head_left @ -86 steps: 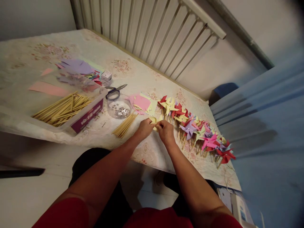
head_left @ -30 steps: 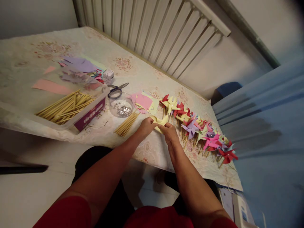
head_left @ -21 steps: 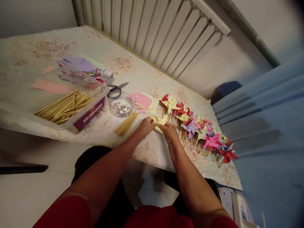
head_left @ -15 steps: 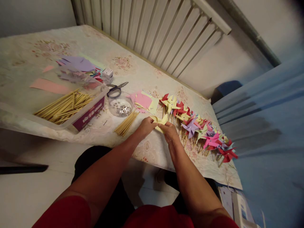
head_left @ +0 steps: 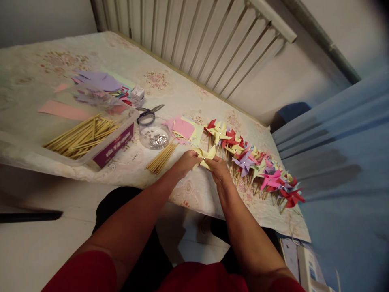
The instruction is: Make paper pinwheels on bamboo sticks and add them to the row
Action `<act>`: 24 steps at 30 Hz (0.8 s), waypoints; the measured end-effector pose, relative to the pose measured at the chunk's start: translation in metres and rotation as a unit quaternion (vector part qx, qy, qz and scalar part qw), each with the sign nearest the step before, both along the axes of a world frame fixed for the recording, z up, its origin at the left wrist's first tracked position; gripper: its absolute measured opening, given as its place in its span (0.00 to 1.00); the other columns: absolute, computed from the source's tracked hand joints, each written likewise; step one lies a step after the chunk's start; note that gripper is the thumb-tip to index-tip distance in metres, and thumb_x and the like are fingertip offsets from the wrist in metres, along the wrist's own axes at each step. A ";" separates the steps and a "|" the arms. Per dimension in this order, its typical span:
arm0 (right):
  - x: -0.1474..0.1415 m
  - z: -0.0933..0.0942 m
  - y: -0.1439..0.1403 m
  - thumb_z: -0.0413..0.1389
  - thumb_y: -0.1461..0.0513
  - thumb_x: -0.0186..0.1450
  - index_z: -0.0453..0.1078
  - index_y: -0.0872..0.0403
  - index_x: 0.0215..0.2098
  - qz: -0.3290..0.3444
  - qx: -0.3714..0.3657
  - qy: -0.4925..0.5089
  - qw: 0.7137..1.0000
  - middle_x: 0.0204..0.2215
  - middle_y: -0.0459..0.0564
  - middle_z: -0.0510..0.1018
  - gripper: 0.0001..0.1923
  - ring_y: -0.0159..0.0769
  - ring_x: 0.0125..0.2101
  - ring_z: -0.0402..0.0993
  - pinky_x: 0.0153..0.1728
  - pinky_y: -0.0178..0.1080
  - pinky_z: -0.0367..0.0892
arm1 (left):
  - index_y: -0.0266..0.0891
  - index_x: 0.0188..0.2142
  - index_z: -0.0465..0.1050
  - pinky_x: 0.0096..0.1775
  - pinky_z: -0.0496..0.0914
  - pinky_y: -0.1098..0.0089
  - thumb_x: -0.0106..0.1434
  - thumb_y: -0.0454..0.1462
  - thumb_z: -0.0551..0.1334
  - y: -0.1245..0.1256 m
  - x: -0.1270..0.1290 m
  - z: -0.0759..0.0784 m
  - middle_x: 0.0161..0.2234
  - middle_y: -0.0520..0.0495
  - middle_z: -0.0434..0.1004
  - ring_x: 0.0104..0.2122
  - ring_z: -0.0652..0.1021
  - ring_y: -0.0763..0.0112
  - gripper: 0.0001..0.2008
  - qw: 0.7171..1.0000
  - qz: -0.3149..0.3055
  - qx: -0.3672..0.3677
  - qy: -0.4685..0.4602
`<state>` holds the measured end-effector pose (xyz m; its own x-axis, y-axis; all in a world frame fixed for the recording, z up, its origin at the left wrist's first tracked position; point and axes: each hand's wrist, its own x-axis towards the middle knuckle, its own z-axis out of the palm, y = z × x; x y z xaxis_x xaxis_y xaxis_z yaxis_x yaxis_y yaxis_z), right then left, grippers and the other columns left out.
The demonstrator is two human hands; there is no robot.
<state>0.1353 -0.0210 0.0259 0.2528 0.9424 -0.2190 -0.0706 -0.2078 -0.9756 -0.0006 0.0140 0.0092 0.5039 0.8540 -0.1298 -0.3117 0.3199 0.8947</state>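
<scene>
A pale yellow paper pinwheel (head_left: 205, 153) is held between both hands above the table's front part, a small shiny pin head showing at its centre. My left hand (head_left: 189, 161) pinches its left side, and my right hand (head_left: 219, 166) pinches its right side. Whether a stick is behind it is hidden. To the left of my left hand lies a bundle of thin wooden sticks (head_left: 162, 158). Just behind the hands is a stack of cut paper squares (head_left: 184, 129), pink on top. Finished pinwheels on sticks (head_left: 243, 162) in several colours lie to the right.
A clear round dish (head_left: 154, 136) holds small metal pins. Beside it lie dark-handled scissors (head_left: 148, 115). A plastic box (head_left: 114, 149) full of sticks stands at left, with purple paper sheets (head_left: 97, 81) behind it. A radiator (head_left: 188, 36) borders the table's back; a blue curtain (head_left: 334, 162) hangs at right.
The yellow paper's centre now shows a shiny pin head, and its blades look more spread between my fingers. Both hands have barely moved.
</scene>
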 end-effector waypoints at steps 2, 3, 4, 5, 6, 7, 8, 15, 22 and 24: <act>-0.001 0.000 0.000 0.65 0.59 0.46 0.78 0.56 0.31 0.005 0.001 -0.012 1.000 0.26 0.47 0.81 0.14 0.36 0.26 0.75 0.34 0.38 0.69 | 0.34 0.27 0.72 0.25 0.62 0.74 0.47 0.35 0.64 0.000 0.000 -0.001 0.22 0.52 0.71 0.22 0.70 0.75 0.07 1.000 0.002 -0.002 0.002; -0.001 0.000 -0.001 0.65 0.58 0.46 0.78 0.56 0.31 0.009 0.004 -0.017 1.000 0.26 0.47 0.81 0.14 0.37 0.27 0.75 0.34 0.38 0.69 | 0.34 0.28 0.72 0.26 0.63 0.74 0.47 0.37 0.65 0.000 0.001 -0.001 0.22 0.52 0.71 0.23 0.70 0.75 0.08 1.000 0.006 -0.002 0.005; -0.002 -0.001 -0.001 0.64 0.58 0.47 0.78 0.56 0.32 0.013 0.008 -0.021 1.000 0.26 0.47 0.81 0.15 0.37 0.28 0.76 0.34 0.38 0.68 | 0.34 0.29 0.72 0.27 0.64 0.74 0.47 0.38 0.66 0.001 0.001 -0.001 0.23 0.52 0.72 0.24 0.71 0.74 0.10 1.000 0.010 -0.002 0.007; -0.003 -0.001 -0.001 0.64 0.58 0.48 0.78 0.56 0.32 0.017 0.013 -0.023 1.000 0.26 0.47 0.81 0.15 0.37 0.28 0.76 0.34 0.38 0.68 | 0.34 0.30 0.73 0.28 0.64 0.74 0.47 0.39 0.67 0.001 0.001 -0.001 0.24 0.51 0.73 0.25 0.72 0.73 0.11 1.000 0.013 -0.001 0.005; -0.003 -0.001 -0.001 0.64 0.58 0.48 0.78 0.56 0.33 0.019 0.018 -0.024 0.999 0.25 0.47 0.81 0.15 0.37 0.28 0.76 0.34 0.38 0.68 | 0.34 0.31 0.73 0.29 0.65 0.73 0.47 0.40 0.67 0.001 0.001 -0.001 0.24 0.51 0.73 0.26 0.72 0.73 0.13 1.000 0.018 -0.001 0.001; -0.004 0.000 -0.002 0.64 0.58 0.48 0.78 0.56 0.33 0.020 0.021 -0.022 0.999 0.25 0.46 0.81 0.15 0.37 0.28 0.75 0.34 0.38 0.68 | 0.34 0.32 0.73 0.30 0.65 0.73 0.47 0.40 0.68 0.001 0.001 -0.001 0.25 0.51 0.74 0.27 0.73 0.73 0.14 1.000 0.023 0.000 -0.005; -0.004 0.000 -0.002 0.65 0.58 0.48 0.78 0.56 0.33 0.021 0.023 -0.021 0.999 0.25 0.46 0.81 0.15 0.37 0.27 0.75 0.34 0.38 0.68 | 0.34 0.32 0.73 0.31 0.66 0.73 0.47 0.41 0.68 0.001 0.002 -0.001 0.26 0.51 0.74 0.27 0.73 0.73 0.15 1.000 0.026 0.001 -0.013; 0.001 0.006 -0.014 0.66 0.54 0.49 0.72 0.54 0.28 0.003 0.015 0.012 1.000 0.23 0.44 0.77 0.14 0.32 0.24 0.71 0.30 0.35 0.66 | 0.34 0.33 0.73 0.33 0.67 0.72 0.47 0.38 0.68 0.001 0.001 -0.001 0.28 0.50 0.76 0.27 0.74 0.73 0.14 0.998 0.027 -0.029 -0.056; 0.014 -0.023 -0.023 0.62 0.53 0.51 0.70 0.53 0.26 -0.118 0.012 -0.051 0.992 0.18 0.41 0.70 0.13 0.29 0.18 0.61 0.20 0.33 0.56 | 0.33 0.35 0.73 0.34 0.66 0.72 0.47 0.38 0.68 0.000 0.000 0.000 0.30 0.50 0.77 0.28 0.74 0.74 0.15 0.996 0.028 -0.039 -0.076; 0.013 -0.033 -0.025 0.59 0.54 0.53 0.69 0.53 0.26 -0.116 0.017 -0.117 0.986 0.16 0.40 0.68 0.11 0.29 0.17 0.59 0.20 0.33 0.55 | 0.33 0.34 0.74 0.34 0.65 0.73 0.46 0.38 0.69 0.000 0.000 0.001 0.30 0.50 0.77 0.28 0.74 0.74 0.16 0.995 0.023 -0.040 -0.085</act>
<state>0.1484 -0.0460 -0.0074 0.5017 0.8595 -0.0979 0.1157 -0.1788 -0.9770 -0.0009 0.0138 0.0098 0.4857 0.8666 -0.1141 -0.4726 0.3702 0.7998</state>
